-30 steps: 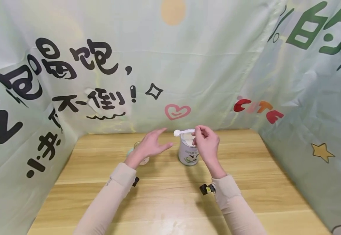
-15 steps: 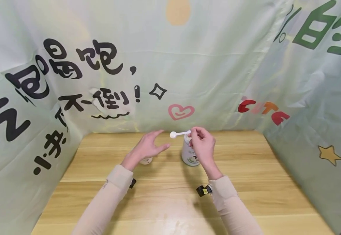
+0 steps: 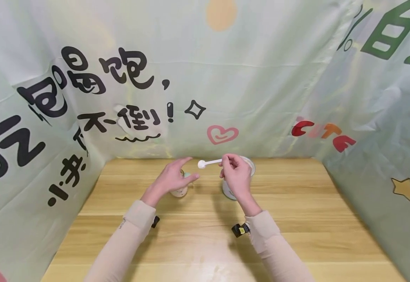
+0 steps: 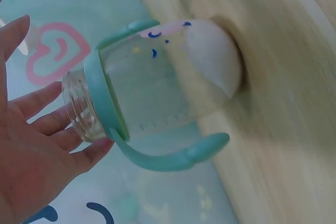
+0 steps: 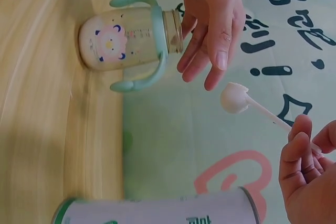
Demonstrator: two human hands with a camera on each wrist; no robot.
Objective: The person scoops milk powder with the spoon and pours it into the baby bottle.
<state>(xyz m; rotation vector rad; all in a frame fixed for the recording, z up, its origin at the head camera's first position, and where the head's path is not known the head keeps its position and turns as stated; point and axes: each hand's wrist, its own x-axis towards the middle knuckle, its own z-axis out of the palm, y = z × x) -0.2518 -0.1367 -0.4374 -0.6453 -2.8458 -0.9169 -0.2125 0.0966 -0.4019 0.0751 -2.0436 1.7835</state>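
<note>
My right hand (image 3: 238,174) pinches the handle of a white measuring scoop (image 3: 202,164) between thumb and fingers, its bowl pointing left and heaped with white powder (image 5: 233,97). The left hand (image 3: 169,178) is held with thumb and fingers apart, just above a baby bottle (image 4: 152,87). This bottle is clear, uncapped, with a mint-green collar and two handles, and white powder lies at its bottom. In the left wrist view the fingers overlap its open neck (image 4: 79,106). A milk powder can (image 5: 157,213) stands below the right hand, partly hidden by it in the head view.
Bottle and can stand side by side on a wooden table (image 3: 198,235). Printed fabric (image 3: 261,86) with lettering and a pink heart hangs behind the table and along both sides.
The right hand has carried the scoop leftward from over the can to near the left hand. My left hand has shifted slightly left over the bottle. The head view has turned a little left.
</note>
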